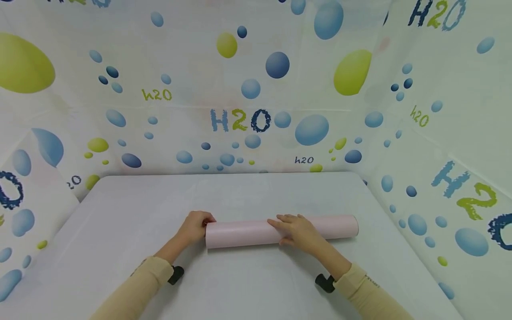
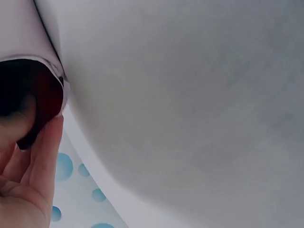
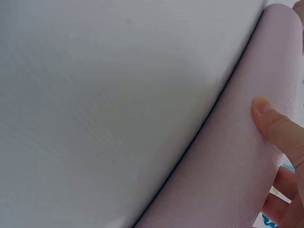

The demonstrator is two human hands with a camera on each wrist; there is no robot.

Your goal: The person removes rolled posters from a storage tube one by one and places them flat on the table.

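Note:
A rolled-up pink mat (image 1: 244, 234) lies crosswise on the white table, its outside faintly grained in the right wrist view. My left hand (image 1: 197, 226) grips the roll's left end. In the left wrist view, the thumb reaches into the dark, reddish opening (image 2: 47, 90) while the other fingers stay outside the rim. Right of the roll's middle, my right hand (image 1: 300, 233) holds it from above, the thumb (image 3: 273, 121) on the near side and the fingers over the top and far side. The fingers of that hand are partly hidden behind the roll in the right wrist view.
The white table (image 1: 240, 284) has rounded far corners. Behind it and along both sides hangs a white sheet (image 1: 180, 58) printed with blue and green drops and H2O lettering. Small black wrist devices show below the left cuff (image 1: 176, 275) and right cuff (image 1: 325, 283).

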